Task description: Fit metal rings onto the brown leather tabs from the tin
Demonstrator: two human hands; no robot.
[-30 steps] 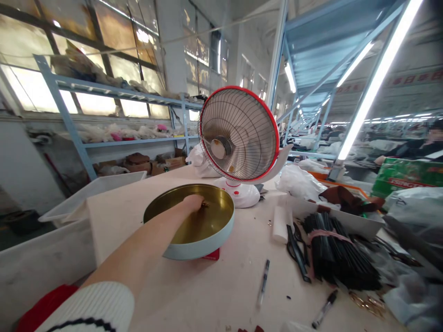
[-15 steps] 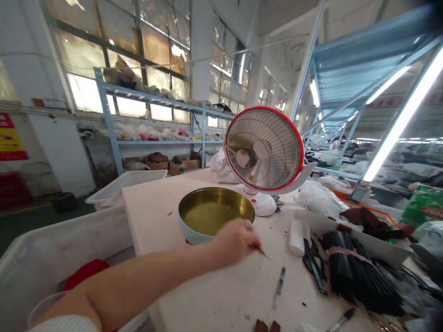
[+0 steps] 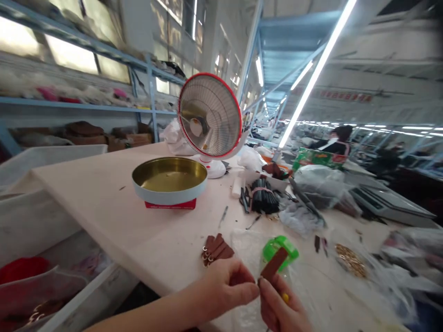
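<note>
My right hand point(image 3: 284, 306) grips a short brown leather strip point(image 3: 276, 262), which points up and to the right. A bit of yellow shows between its fingers; its kind is unclear. My left hand point(image 3: 226, 288) is closed in a pinch at the strip's lower end, and whatever its fingertips hold is hidden. Just beyond the left hand lies a bundle of brown leather strips point(image 3: 219, 249) with small metal rings. A green tape dispenser-like object point(image 3: 282, 249) sits behind the strip on clear plastic.
A round gold-lined tin point(image 3: 169, 197) rests on a red box point(image 3: 170, 204). Behind it stands a heater with a red rim point(image 3: 239, 110). Black strips point(image 3: 265, 197), a pen point(image 3: 224, 216), gold metal pieces point(image 3: 350, 260) and a scale point(image 3: 391, 200) lie rightward. White bins point(image 3: 51, 226) border the table's left.
The view has swung right and down. My left hand has moved from beside the tin to the front of the table, meeting my right hand, which has come into view with the leather strip.
</note>
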